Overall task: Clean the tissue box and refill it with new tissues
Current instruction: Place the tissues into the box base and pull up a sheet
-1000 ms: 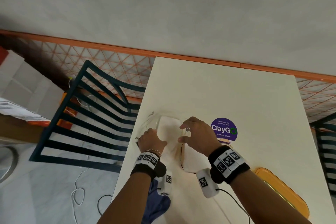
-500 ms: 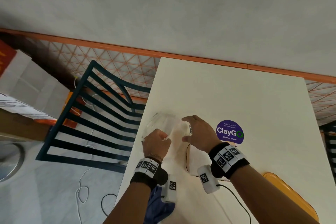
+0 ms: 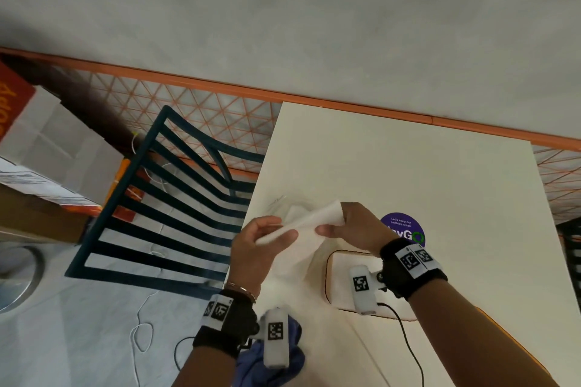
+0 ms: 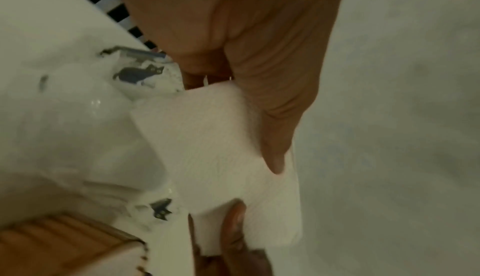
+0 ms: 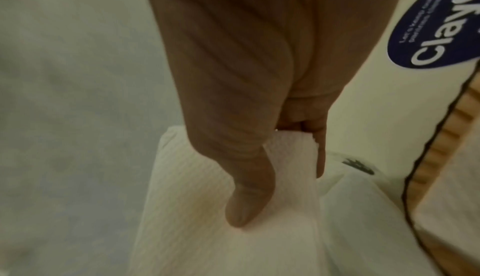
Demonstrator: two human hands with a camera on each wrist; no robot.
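Both hands hold a folded stack of white tissues [image 3: 309,223] just above the table. My left hand [image 3: 267,239] grips its left end, thumb on top [image 4: 270,136]. My right hand [image 3: 339,225] pinches the right end between thumb and fingers [image 5: 280,194]. The stack [image 4: 215,147] [image 5: 194,208] is partly out of a clear plastic wrapper with black cat prints [image 4: 78,126] [image 5: 363,208], which lies crumpled under it [image 3: 283,207]. The tissue box [image 3: 342,280], wooden-sided with a white dark-edged top [image 4: 64,245] [image 5: 454,177], sits just right of the wrapper.
A purple round sticker [image 3: 405,229] [image 5: 428,34] is on the white table [image 3: 408,173] beyond the box. A blue cloth [image 3: 270,361] lies at the near left edge, an orange tray [image 3: 518,352] at the near right. A dark slatted chair [image 3: 163,204] stands left of the table.
Both hands were low on the wrapped pack on the table. They have since risen, drawing the tissue stack up out of the wrapper, and the view has shifted slightly.
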